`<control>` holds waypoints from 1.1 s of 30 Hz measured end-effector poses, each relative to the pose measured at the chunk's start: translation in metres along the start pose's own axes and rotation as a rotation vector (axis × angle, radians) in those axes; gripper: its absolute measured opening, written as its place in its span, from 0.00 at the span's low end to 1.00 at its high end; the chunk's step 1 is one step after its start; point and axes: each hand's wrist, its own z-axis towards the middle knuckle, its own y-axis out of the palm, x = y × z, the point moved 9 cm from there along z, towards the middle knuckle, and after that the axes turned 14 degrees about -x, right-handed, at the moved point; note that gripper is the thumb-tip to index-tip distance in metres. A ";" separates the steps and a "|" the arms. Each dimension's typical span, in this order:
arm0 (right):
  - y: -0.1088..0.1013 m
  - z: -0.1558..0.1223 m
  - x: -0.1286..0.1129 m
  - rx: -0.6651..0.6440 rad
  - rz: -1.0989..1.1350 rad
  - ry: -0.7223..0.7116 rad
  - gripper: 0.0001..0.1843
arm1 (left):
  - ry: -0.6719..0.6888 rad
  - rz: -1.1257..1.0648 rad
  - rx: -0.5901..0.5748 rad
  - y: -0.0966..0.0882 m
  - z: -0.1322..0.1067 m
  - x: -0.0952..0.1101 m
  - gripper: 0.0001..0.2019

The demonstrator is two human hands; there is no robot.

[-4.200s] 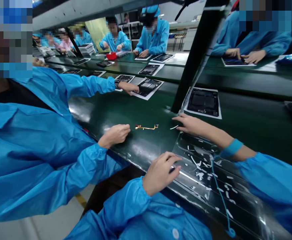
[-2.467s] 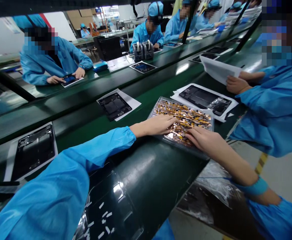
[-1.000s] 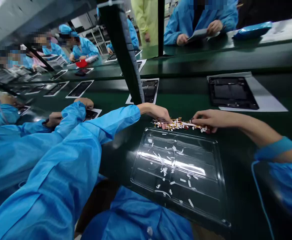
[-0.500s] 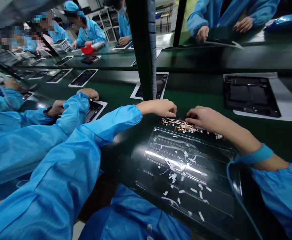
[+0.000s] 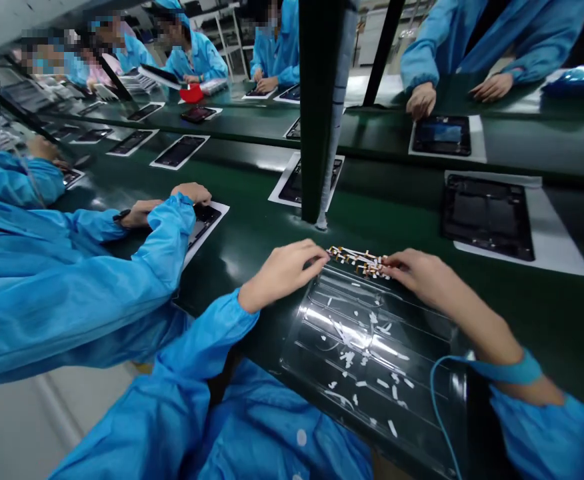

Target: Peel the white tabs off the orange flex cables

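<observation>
1. Along the far edge of the clear tray (image 5: 312, 360), a loose bundle of white and orange strips (image 5: 369, 268) lies on the green surface (image 5: 252, 193); whether it touches the tray I cannot tell.
2. Change noted: half a second ago my left hand (image 5: 285, 272) was above the bundle's left part; it has since come round to the left end, on the near side.
3. Change noted: my right hand (image 5: 425, 277) has gone from covering the strips to the right end, so more of the bundle shows. I judge this as handling it from both ends.
4. Left hand: fingers curled, thumb and forefinger nearly meeting at the strip ends. Contact is likely; a firm grip cannot be confirmed.
5. Right hand: thumb and forefinger pinched on the right end of the strips, remaining fingers bent.
6. White scraps (image 5: 348, 359) remain scattered across the tray, touched by neither hand.
</observation>
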 end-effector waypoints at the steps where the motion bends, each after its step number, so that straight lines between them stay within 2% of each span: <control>1: 0.000 -0.007 0.000 0.018 0.008 0.006 0.21 | -0.032 -0.067 0.041 0.003 -0.011 -0.001 0.11; 4: -0.006 -0.024 0.000 0.069 0.026 0.025 0.23 | -0.087 -0.217 0.085 0.017 -0.030 0.002 0.09; 8: -0.014 -0.039 0.004 0.085 0.034 0.053 0.24 | -0.082 -0.294 0.086 0.029 -0.027 0.016 0.09; 11: -0.009 -0.042 0.005 0.042 0.037 0.052 0.22 | 0.009 -0.256 0.045 0.037 -0.006 0.032 0.10; 16: -0.005 -0.043 0.007 -0.001 0.076 0.059 0.18 | 0.129 -0.012 -0.093 0.065 0.045 0.052 0.12; 20: -0.008 -0.045 0.007 0.024 0.090 0.090 0.15 | 0.117 0.011 -0.109 0.079 0.077 0.053 0.14; 23: -0.013 -0.047 0.002 0.056 0.109 0.092 0.14 | 0.086 0.001 -0.101 0.086 0.091 0.050 0.24; 25: -0.020 -0.050 -0.001 0.067 0.138 0.084 0.15 | 0.121 0.024 -0.129 0.093 0.097 0.051 0.26; 28: -0.036 -0.057 0.001 0.082 0.199 0.089 0.17 | 0.173 0.111 -0.156 0.101 0.099 0.055 0.18; 30: -0.050 -0.065 0.006 0.103 0.240 0.105 0.18 | 0.186 0.161 -0.117 0.097 0.097 0.056 0.14; 33: -0.075 -0.081 0.020 0.164 0.292 0.150 0.17 | 0.188 0.172 -0.043 0.084 0.089 0.056 0.15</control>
